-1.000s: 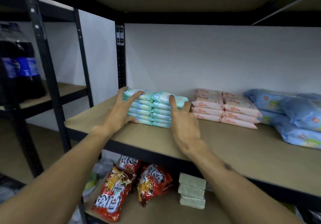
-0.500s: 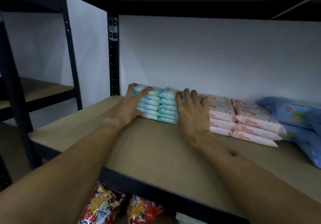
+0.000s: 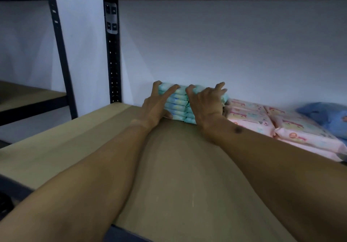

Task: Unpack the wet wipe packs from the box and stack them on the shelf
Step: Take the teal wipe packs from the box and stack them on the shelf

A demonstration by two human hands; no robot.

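Where teal wipe packs (image 3: 178, 107) stack on the shelf (image 3: 75, 147), left hand (image 3: 155, 107) pressing straight-fingered, right hand (image 3: 205, 103) gripping the top

You have a single view, worn on your head. It faces forward and slightly down along the shelf board (image 3: 56, 147) to the white back wall (image 3: 225, 44), near enough that your left hand (image 3: 155, 106) and right hand (image 3: 204, 104) land mid-frame at the wet wipe packs (image 3: 177, 103).

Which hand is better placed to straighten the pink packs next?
Probably right. The right hand holds the right end of the teal stack, beside the pink packs; the left hand presses the left end, farther away.
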